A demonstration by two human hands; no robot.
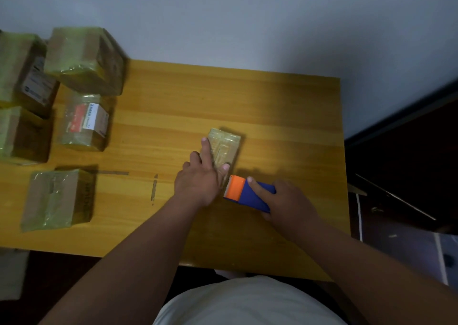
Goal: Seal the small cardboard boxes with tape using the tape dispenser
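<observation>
White cloth at the person's waist filled the bottom centre of the frame, with both forearms reaching up from it. Just right of centre, the small box (pixel 224 148) lay on the table (pixel 173 116) and was pressed down by the left hand (pixel 198 179), forefinger and thumb straight and spread across its taped top. The tape dispenser (pixel 249 193) was gripped by the right hand (pixel 290 200), fingers curled round its blue body, its orange toothed end just beside the box's near edge.

Judged: the cut is best made with the teeth tilted down and the box kept pinned.

Open tabletop was noted centre and right; 6 wrapped boxes (pixel 58 198) occupied the left.
</observation>
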